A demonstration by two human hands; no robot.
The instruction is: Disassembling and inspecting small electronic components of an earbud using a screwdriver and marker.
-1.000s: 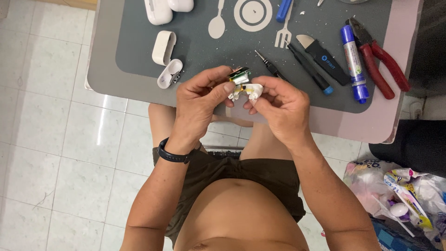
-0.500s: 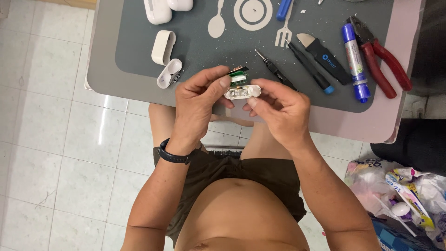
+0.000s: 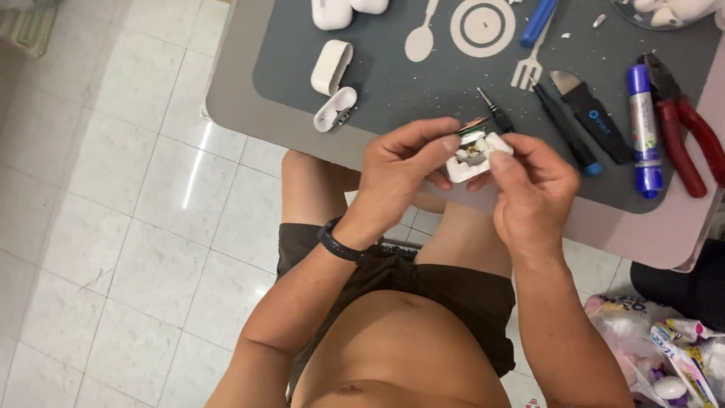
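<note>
Progress, judged from the layout: a hollow white plastic outer shell (image 3: 331, 66) is lying empty on the grey rubber work mat (image 3: 393, 83), and just below it a small white hinged lid piece (image 3: 334, 110) is lying detached, so the housing of one small charging case appears already taken apart. Two more white plastic cases (image 3: 347, 11) are sitting untouched at the mat's far edge. What is in hand is the white plastic inner frame with exposed metal and green circuit parts (image 3: 477, 155), held above the near edge of the mat, over the person's lap; its internals are showing but not yet separated from the frame, so that step looks unfinished. The left hand (image 3: 400, 170) is gripping the frame's left end, thumb over the top near the green board, fingers curled beneath, wrist bent upward with a dark wristband on it. The right hand (image 3: 532, 189) is closing on the frame's right end, thumb pressing along the front, fingers wrapped behind; whether a fingertip is prying at a component is probably too small to tell. Further right, a black screwdriver with blue tip (image 3: 563, 125), a black pry tool (image 3: 589, 113), a blue marker-shaped tube (image 3: 643, 128) and red-handled pliers (image 3: 683, 128) are lying unused.
</note>
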